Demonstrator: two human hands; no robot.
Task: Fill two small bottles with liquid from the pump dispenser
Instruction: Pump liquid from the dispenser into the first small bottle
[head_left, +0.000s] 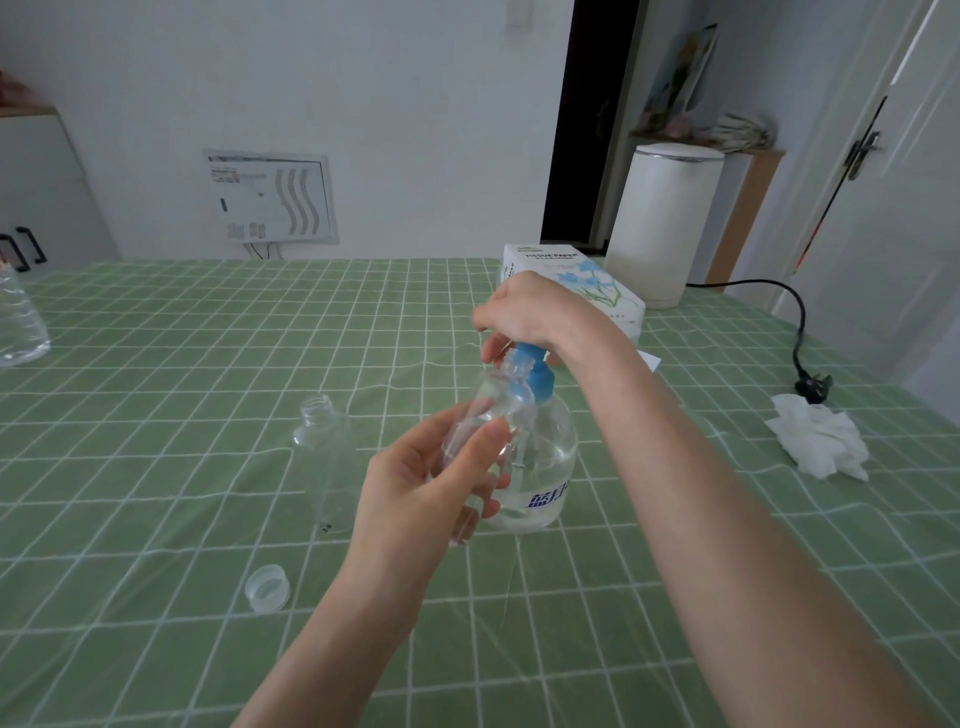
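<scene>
A clear pump dispenser (540, 467) with a blue pump head (537, 376) stands on the table's middle. My right hand (524, 314) rests on top of the pump head, its fingers curled over it. My left hand (421, 488) grips a small clear bottle (493, 402), tilted, with its open neck up at the pump's spout. A second small clear bottle (324, 457) stands upright and uncapped to the left. A clear cap (267, 587) lies on the cloth nearer me.
The table wears a green checked cloth (182, 364). A tissue box (582, 283) sits behind the dispenser, a white appliance (665, 223) with a black cord (800, 338) at the far right. A crumpled tissue (821, 441) lies at right, a large clear bottle (21, 322) at far left.
</scene>
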